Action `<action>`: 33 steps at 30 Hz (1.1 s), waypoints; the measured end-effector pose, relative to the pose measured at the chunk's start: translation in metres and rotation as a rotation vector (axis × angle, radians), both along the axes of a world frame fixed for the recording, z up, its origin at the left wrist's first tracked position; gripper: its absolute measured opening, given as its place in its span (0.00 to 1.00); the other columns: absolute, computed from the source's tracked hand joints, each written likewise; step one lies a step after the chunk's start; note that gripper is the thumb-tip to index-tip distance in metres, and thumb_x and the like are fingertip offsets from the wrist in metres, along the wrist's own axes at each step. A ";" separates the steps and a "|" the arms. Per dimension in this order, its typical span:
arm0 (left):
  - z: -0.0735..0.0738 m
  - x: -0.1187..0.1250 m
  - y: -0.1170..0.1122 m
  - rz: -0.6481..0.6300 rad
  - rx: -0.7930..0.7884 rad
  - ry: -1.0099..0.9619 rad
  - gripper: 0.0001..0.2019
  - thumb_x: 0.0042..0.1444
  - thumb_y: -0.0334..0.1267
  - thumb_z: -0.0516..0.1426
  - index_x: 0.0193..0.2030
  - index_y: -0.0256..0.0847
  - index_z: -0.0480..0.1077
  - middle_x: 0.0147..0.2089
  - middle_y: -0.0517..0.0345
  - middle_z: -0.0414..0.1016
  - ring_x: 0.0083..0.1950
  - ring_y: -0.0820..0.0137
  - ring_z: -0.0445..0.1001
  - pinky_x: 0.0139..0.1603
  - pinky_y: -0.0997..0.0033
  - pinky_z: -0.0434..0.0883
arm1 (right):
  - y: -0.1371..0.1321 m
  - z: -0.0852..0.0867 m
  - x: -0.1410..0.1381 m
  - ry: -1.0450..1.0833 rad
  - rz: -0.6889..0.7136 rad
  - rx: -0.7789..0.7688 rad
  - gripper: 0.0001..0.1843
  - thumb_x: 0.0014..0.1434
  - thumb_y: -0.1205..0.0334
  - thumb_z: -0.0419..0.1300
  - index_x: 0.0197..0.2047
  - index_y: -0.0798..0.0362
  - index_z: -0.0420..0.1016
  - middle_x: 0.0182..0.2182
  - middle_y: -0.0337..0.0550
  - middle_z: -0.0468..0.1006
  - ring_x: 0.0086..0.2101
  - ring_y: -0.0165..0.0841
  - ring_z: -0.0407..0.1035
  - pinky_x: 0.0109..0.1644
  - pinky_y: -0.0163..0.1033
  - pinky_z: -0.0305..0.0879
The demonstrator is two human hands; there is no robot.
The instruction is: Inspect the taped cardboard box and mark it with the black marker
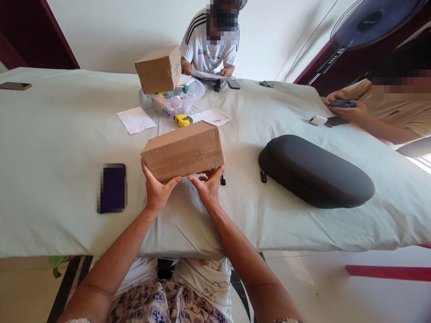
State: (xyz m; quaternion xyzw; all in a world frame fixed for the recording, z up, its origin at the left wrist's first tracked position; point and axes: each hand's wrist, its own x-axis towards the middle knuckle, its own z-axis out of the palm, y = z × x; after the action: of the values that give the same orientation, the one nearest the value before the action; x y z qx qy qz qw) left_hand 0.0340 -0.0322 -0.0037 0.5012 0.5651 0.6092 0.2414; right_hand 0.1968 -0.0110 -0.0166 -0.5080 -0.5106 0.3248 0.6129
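Observation:
A brown cardboard box [183, 152] is held up between my two hands over the middle of the cloth-covered table. My left hand [157, 189] grips its lower left corner, thumb along the near bottom edge. At the lower right corner, my right hand [209, 186] has its thumb pointing inward and its other fingers partly hidden under the box. Just behind the box lie a yellow tape measure [183, 120] and a white printed sheet [213, 117]. Beside my right hand is a small black object [223, 179].
A dark phone-like item [112, 188] lies left. Behind, another cardboard box [158, 71] rests on a full plastic basin [197, 96] near a paper [136, 120]. A large black case [316, 170] stands right. One person [210, 54] sits opposite, another [387, 107] at right.

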 end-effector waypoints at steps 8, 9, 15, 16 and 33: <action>0.000 -0.001 -0.001 0.049 -0.081 0.058 0.67 0.38 0.51 0.75 0.77 0.45 0.37 0.76 0.35 0.55 0.76 0.50 0.59 0.74 0.48 0.61 | 0.004 0.000 0.000 0.051 -0.068 -0.030 0.44 0.50 0.43 0.69 0.65 0.42 0.55 0.49 0.45 0.74 0.39 0.34 0.74 0.37 0.40 0.72; 0.002 -0.002 -0.001 0.048 -0.095 0.048 0.67 0.38 0.50 0.75 0.77 0.46 0.37 0.75 0.36 0.56 0.75 0.50 0.60 0.73 0.48 0.61 | 0.005 0.002 0.002 0.058 -0.087 -0.029 0.39 0.53 0.43 0.66 0.63 0.44 0.59 0.46 0.44 0.75 0.38 0.33 0.73 0.38 0.40 0.72; 0.010 -0.009 0.001 0.002 -0.039 -0.022 0.63 0.38 0.54 0.75 0.76 0.49 0.43 0.75 0.40 0.57 0.76 0.49 0.58 0.74 0.48 0.60 | 0.007 0.011 0.015 0.064 -0.194 0.000 0.23 0.60 0.39 0.57 0.47 0.48 0.70 0.32 0.37 0.73 0.33 0.31 0.70 0.36 0.38 0.68; 0.010 -0.011 0.002 0.000 -0.023 -0.027 0.61 0.39 0.55 0.74 0.76 0.50 0.45 0.75 0.40 0.57 0.76 0.49 0.57 0.74 0.48 0.59 | 0.007 0.012 0.017 0.072 -0.197 0.003 0.23 0.60 0.37 0.57 0.45 0.48 0.70 0.30 0.36 0.72 0.31 0.31 0.69 0.36 0.37 0.67; 0.008 -0.027 0.004 0.131 0.197 0.175 0.34 0.60 0.65 0.56 0.64 0.43 0.72 0.53 0.46 0.73 0.55 0.60 0.74 0.61 0.58 0.71 | 0.010 0.019 0.034 0.009 -0.311 0.061 0.28 0.60 0.33 0.55 0.24 0.48 0.60 0.19 0.33 0.63 0.24 0.29 0.60 0.32 0.37 0.60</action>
State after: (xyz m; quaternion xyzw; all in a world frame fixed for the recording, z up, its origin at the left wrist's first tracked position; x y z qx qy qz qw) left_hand 0.0066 -0.0286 0.0044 0.5359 0.5530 0.6299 0.1008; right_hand 0.2303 -0.0008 0.0025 -0.5606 -0.4329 0.2125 0.6732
